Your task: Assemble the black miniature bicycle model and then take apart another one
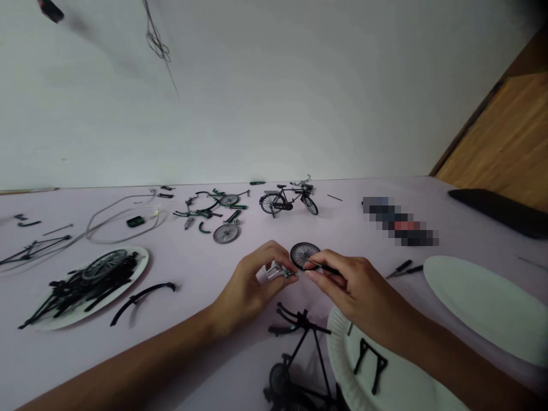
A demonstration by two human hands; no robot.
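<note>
"What does each hand have?"

"The left hand [252, 287] has its grip pinched around a small silvery part [278, 272]; the right hand [355, 283] has its grip closed on a thin tool [329, 268] with a dark handle, its slim end pointing toward the left hand"

"And that spoked wheel [303, 254]?"

"Just beyond the fingertips, between the two hands; I can't tell whether any finger touches it"

"What's closer to the person?"

"A black bicycle frame [323, 359] on the desk [257, 228], and beside it a white plate [338, 342] with a black bracket [372, 349] on it"

"Farther back?"

"A small black bicycle [287, 201] standing upright, with dark green parts [208, 213] lying to its left; nearer the left edge, another plate [142, 264] heaped with black pieces [92, 285]"
</note>
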